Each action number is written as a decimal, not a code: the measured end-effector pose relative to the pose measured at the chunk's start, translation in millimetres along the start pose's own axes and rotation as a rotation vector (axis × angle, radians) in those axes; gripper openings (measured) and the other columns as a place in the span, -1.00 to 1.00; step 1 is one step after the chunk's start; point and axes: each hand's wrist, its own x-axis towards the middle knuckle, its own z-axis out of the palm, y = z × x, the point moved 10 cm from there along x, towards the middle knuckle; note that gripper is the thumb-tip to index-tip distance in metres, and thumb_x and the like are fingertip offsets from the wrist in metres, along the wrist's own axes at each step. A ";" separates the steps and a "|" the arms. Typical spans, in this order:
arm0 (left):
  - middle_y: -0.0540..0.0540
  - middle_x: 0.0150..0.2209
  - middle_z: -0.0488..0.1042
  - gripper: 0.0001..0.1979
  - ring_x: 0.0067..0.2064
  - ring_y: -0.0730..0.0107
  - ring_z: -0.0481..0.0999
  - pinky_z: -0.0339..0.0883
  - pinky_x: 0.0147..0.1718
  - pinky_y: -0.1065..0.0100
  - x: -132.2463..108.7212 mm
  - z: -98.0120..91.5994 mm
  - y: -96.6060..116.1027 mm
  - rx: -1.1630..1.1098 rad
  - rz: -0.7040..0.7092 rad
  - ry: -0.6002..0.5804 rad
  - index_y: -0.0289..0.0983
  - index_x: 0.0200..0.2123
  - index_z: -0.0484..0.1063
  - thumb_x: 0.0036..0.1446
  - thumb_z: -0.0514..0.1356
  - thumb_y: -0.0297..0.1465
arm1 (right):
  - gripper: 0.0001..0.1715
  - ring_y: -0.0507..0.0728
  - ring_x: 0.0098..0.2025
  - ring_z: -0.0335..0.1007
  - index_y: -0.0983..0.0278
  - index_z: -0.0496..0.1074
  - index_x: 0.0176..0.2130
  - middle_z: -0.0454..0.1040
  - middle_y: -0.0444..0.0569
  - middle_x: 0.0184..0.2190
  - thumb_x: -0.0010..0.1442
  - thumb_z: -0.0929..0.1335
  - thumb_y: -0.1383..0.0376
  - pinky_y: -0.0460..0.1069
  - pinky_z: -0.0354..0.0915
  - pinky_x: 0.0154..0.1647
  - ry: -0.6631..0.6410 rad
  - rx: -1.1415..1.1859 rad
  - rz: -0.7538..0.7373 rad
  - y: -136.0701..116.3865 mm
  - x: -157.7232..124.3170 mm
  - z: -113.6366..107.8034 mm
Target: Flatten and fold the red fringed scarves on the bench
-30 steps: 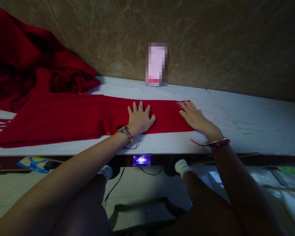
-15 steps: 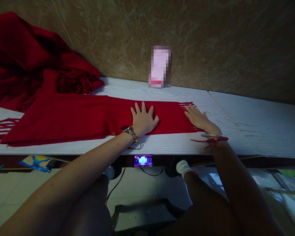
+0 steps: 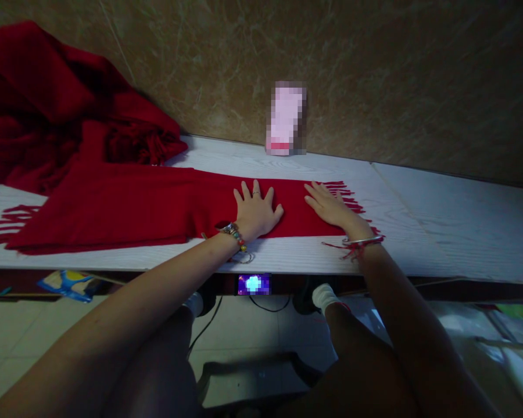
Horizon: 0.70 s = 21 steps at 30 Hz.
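Observation:
A red scarf (image 3: 126, 209) lies folded lengthwise along the white table (image 3: 422, 232), with fringe at both its left and right ends. My left hand (image 3: 256, 212) rests flat on the scarf right of its middle, fingers spread, a ring on one finger and a beaded bracelet at the wrist. Closer to the right-hand fringe, my right hand (image 3: 331, 206) lies palm down on the cloth with its fingers stretched out. A metal bangle and a red cord circle that wrist. Part of the fringe shows beyond the right hand.
A heap of red fabric (image 3: 70, 98) with fringe sits at the back left against the brown marbled wall (image 3: 375, 75). A blurred pink object (image 3: 285, 119) leans on the wall. Below the table's front edge are a small lit screen (image 3: 253, 284) and a blue-and-yellow packet (image 3: 70, 284).
My right hand has slid left across the scarf, away from its right end, and more of the fringe there now shows. My left hand stays in place.

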 end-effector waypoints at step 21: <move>-0.24 0.34 -0.05 -0.38 0.31 -0.30 -0.17 -0.17 0.18 -0.21 0.3 0.3 0.3 -0.015 0.014 0.011 -0.21 0.27 0.08 0.21 -0.17 -0.08 | -0.33 0.32 0.35 -0.23 0.16 0.03 0.29 -0.05 0.04 0.35 0.29 -0.01 0.03 0.41 -0.08 0.22 0.056 -0.042 0.062 19.0 -40.0 -3.6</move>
